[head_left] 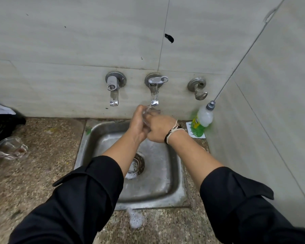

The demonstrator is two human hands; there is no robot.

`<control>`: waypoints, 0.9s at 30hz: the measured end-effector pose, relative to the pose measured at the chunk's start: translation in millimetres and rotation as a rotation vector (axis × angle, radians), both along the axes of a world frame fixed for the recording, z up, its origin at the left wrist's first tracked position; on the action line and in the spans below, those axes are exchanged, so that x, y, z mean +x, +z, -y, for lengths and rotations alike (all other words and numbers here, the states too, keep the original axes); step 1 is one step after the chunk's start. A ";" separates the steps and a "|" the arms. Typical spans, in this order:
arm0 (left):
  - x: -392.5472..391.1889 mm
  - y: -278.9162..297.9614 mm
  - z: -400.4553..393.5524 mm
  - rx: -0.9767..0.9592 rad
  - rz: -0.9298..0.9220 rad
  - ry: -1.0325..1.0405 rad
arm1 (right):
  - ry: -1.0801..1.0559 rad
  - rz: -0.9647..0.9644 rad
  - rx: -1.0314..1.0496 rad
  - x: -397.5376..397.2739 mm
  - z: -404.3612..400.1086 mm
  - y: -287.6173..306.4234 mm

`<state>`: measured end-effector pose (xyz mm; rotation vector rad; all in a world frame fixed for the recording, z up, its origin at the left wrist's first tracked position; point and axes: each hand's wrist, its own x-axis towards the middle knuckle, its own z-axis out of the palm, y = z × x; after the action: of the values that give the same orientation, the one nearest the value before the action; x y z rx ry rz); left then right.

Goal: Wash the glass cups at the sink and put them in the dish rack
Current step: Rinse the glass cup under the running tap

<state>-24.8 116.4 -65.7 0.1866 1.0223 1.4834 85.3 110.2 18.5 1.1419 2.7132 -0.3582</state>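
both hands [149,126] in a grip on glass cup [149,112], under tap [154,95], above sink [173,175]

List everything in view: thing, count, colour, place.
glass cup in hands: 1, clear, under the middle tap
glass cup on counter: 1, clear, lying left of the sink
taps: 2, chrome, on the wall; a third fitting to their right
sink: 1, steel, set in the speckled counter
strainer: 1, metal, in the sink drain
soap bottle: 1, green liquid, right corner
black crate: 1, far left edge
foam patch: 1, white, counter front
left hand: grips cup
right hand: on cup, wrist bands
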 end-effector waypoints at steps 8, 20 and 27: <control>2.9 2.6 -2.0 -0.015 -0.023 0.011 | 0.025 -0.032 -0.002 -1.1 3.7 -1.3; -13.9 8.3 6.4 0.012 0.039 0.037 | 0.052 -0.258 -0.052 21.8 -11.6 -30.8; -6.1 19.7 8.5 0.039 0.191 -0.018 | -0.482 -1.013 -0.052 1.3 22.4 -59.0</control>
<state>-30.9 108.0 -46.0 0.0798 0.8369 1.4752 86.6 87.8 -40.5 2.0073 3.0694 -1.3954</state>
